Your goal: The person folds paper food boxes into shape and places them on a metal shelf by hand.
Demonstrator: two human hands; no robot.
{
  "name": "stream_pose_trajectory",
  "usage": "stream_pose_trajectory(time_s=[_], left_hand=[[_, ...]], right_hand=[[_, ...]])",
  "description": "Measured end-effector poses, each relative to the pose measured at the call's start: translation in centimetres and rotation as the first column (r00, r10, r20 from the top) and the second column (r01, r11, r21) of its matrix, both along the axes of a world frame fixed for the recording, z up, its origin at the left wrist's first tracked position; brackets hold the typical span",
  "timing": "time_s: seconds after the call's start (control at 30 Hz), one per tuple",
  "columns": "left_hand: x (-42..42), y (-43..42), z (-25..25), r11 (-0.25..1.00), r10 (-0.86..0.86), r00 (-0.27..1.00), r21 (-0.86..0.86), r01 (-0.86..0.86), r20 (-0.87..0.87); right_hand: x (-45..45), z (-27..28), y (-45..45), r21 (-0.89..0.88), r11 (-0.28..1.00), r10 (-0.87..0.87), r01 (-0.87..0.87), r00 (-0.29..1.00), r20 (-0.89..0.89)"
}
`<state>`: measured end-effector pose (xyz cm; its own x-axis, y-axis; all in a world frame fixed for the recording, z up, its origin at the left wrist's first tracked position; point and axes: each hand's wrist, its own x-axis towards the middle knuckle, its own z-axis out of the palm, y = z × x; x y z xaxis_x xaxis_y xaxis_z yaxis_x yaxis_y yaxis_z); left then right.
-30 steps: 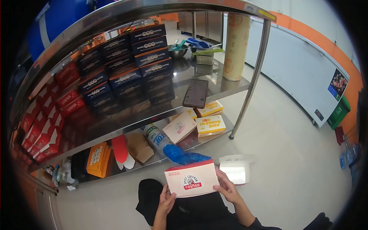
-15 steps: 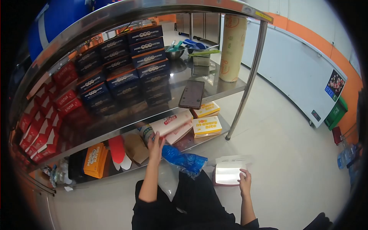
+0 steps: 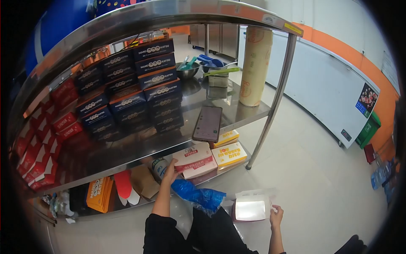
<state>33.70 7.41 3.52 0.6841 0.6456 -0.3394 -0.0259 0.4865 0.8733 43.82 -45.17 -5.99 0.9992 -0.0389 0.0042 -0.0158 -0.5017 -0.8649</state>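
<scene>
On the lower shelf, my left hand closes on the near left end of a white and red carton. A crumpled blue plastic bag lies just below that hand, in front of the shelf. Low at the right, an open carton with a pale, shiny inside stands near my knee. My right hand is at its right side, fingers bent together on the edge of a raised flap. The fingertips there are small and partly hidden.
Yellow and white cartons sit beside the white and red one. On the upper shelf are stacked dark blue boxes, red boxes, a phone and a tall film roll. A shelf leg and white freezer stand at right.
The white and red carton, tilted before, now lies flatter, and my left hand has gone from spread fingers to its end. My right hand has shifted slightly right and down. The view has tilted.
</scene>
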Motion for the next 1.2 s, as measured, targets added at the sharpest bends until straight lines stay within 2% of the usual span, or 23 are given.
stream_pose_trajectory(time_s=[0.07, 0.13, 0.2, 0.27, 0.3, 0.33, 0.37, 0.4, 0.47, 0.5, 0.57, 0.63, 0.7, 0.73, 0.83, 0.9, 0.93, 1.0, 1.07, 1.13, 1.17, 1.2], left_hand=[[0.2, -0.3, -0.3, 1.000, -0.020, 0.999, -0.007, 0.020, -0.032], [0.5, -0.3, -1.0, 0.994, -0.043, 0.988, 0.092, 0.057, -0.146], [0.7, -1.0, -1.1, 0.994, 0.010, 0.990, 0.111, 0.006, -0.143], [0.6, -1.4, -0.2, 0.937, -0.035, 0.964, 0.325, 0.124, -0.265], [0.9, -1.6, -0.7, 0.938, -0.037, 0.963, 0.324, 0.125, -0.266], [1.4, -1.7, -1.6, 0.825, 0.159, 0.905, 0.556, 0.097, -0.394], [1.9, -2.0, -2.4, 0.652, 0.372, 0.811, 0.749, 0.119, -0.452], [1.9, -3.0, -1.9, 0.652, 0.366, 0.813, 0.748, 0.124, -0.453], [1.0, -6.2, 0.3, 0.235, 0.486, 0.874, 0.966, -0.105, -0.024], [0.4, -8.1, 1.0, 0.237, 0.484, 0.875, 0.966, -0.104, -0.024], [-1.6, -12.4, 1.7, 0.213, 0.338, 0.941, 0.970, -0.113, 0.036], [-4.1, -17.0, 3.6, 0.447, 0.138, 0.990, 0.890, -0.087, 0.028], [-6.2, -20.8, 3.1, 0.600, 0.034, 0.999, 0.799, -0.033, 0.015], [-7.2, -22.5, 3.2, 0.638, -0.038, 0.999, 0.770, 0.008, 0.022], [-9.2, -26.3, 1.8, 0.665, -0.144, 0.990, 0.740, 0.099, -0.004], [-10.0, -27.6, 0.7, 0.643, -0.275, 0.958, 0.726, 0.242, -0.076], [-10.3, -28.0, 0.3, 0.647, -0.283, 0.956, 0.721, 0.246, -0.072], [-10.8, -28.5, -0.1, 0.639, -0.297, 0.949, 0.717, 0.277, -0.102], [-11.3, -28.7, -0.2, 0.655, -0.303, 0.946, 0.696, 0.294, -0.114], [-11.6, -28.8, -0.4, 0.669, -0.302, 0.945, 0.678, 0.303, -0.123], [-11.8, -28.8, -0.8, 0.706, -0.293, 0.947, 0.637, 0.309, -0.135], [-11.8, -28.7, -1.1, 0.741, -0.284, 0.947, 0.592, 0.316, -0.150]], right_hand=[[0.3, -1.0, 0.0, -0.031, 0.999, 0.025, -0.024, 0.999, 0.027], [0.4, -1.6, 0.1, -0.040, 0.999, 0.035, -0.034, 0.999, 0.023], [-0.1, -1.5, 0.3, -0.053, 0.998, 0.044, -0.043, 0.999, 0.017], [-0.7, -0.9, 0.9, -0.313, 0.943, -0.104, 0.111, 0.994, 0.039], [-0.7, -1.3, 0.7, -0.314, 0.943, -0.105, 0.111, 0.994, 0.038], [-0.7, -1.8, 0.4, -0.277, 0.957, -0.069, 0.084, 0.996, 0.062], [-0.6, -2.4, 0.1, -0.240, 0.969, -0.036, 0.056, 0.995, 0.088], [-0.6, -2.8, 0.0, -0.242, 0.968, -0.042, 0.062, 0.995, 0.087], [-0.7, -3.4, -0.2, -0.303, 0.952, -0.028, 0.041, 0.998, 0.048], [-0.8, -3.5, -0.2, -0.332, 0.943, -0.018, 0.027, 0.999, 0.030], [-0.6, -3.7, -0.1, -0.366, 0.930, -0.026, 0.045, 0.998, 0.059], [-0.7, -3.5, 0.1, -0.395, 0.917, -0.031, 0.063, 0.996, 0.089], [-1.1, -1.8, 1.0, -0.403, 0.914, -0.050, 0.058, 0.998, 0.031], [-1.1, -1.0, 1.4, -0.407, 0.911, -0.054, 0.062, 0.998, 0.031], [-1.1, -0.2, 1.0, -0.498, 0.867, -0.014, 0.017, 1.000, 0.009], [-0.8, -0.5, 0.9, -0.602, 0.796, 0.069, 0.052, 0.982, 0.176], [-0.9, -0.1, 0.5, -0.609, 0.791, 0.062, 0.059, 0.982, 0.177], [-0.7, 1.0, 0.0, -0.562, 0.827, 0.149, -0.004, 0.966, 0.212], [-0.6, 2.0, -0.2, -0.592, 0.805, 0.144, -0.021, 0.977, 0.161], [-1.3, 5.0, 0.1, -0.505, 0.860, 0.043, 0.074, 0.975, 0.217], [-1.5, 6.9, 0.3, -0.503, 0.861, 0.046, 0.073, 0.974, 0.221], [-2.1, 9.4, 0.5, -0.452, 0.887, 0.067, 0.092, 0.944, 0.323]])
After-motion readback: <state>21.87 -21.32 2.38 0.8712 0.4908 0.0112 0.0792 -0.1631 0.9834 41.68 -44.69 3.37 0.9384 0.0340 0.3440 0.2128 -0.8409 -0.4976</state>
